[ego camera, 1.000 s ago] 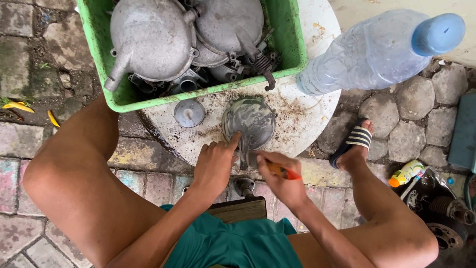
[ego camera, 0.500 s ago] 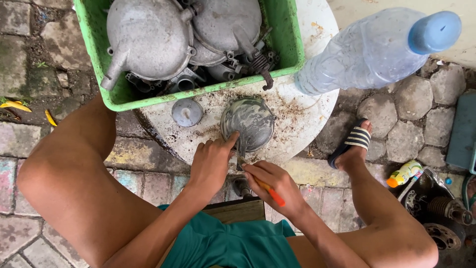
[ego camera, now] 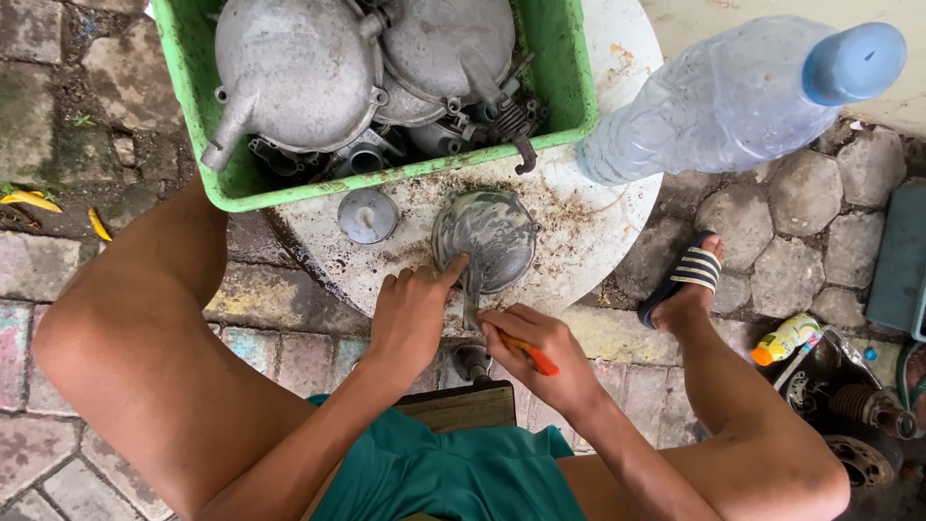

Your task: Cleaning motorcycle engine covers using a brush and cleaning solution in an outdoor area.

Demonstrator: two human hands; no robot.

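Note:
A round grey metal engine cover lies on a white round table in front of me. My left hand rests at its near left edge, fingertips touching the cover's rim. My right hand is closed around an orange-handled tool, whose tip I cannot see; the hand sits just below the cover's spout. A small round metal cap lies on the table to the left of the cover.
A green plastic crate full of grey metal engine covers stands on the far part of the table. A large clear water bottle with a blue cap is at the right. My sandalled foot rests on stone paving; engine parts lie at the lower right.
My right hand with the orange tool has shifted slightly left and closer to the cover's spout. My left hand stays at the cover's rim.

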